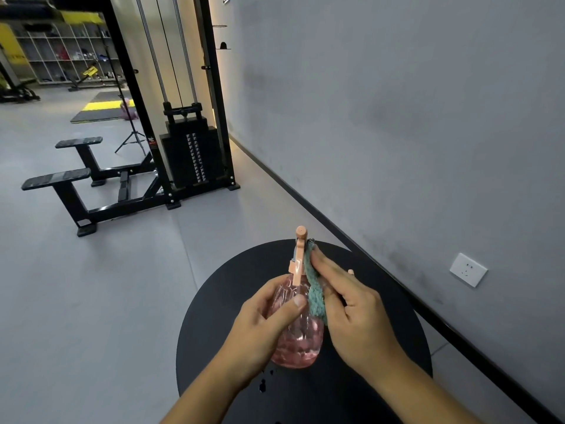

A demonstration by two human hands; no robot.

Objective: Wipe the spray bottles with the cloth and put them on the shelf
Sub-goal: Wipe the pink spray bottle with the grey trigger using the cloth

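A clear pink spray bottle [301,338] with a peach spray head is held upright over the round black table [223,304]. My left hand [263,319] grips the bottle's body, thumb across its front. My right hand [345,304] holds a teal cloth [315,289] against the right side of the bottle's neck and spray head, fingers stretched along the cloth. A small peach tip of another object [351,272] peeks out behind my right hand; the rest of it is hidden.
Water drops [263,384] lie on the table near its front edge. A grey wall with a white socket [467,269] runs along the right. A black cable weight machine [189,154] stands on the grey floor behind. Cubby shelves [67,53] line the far back left.
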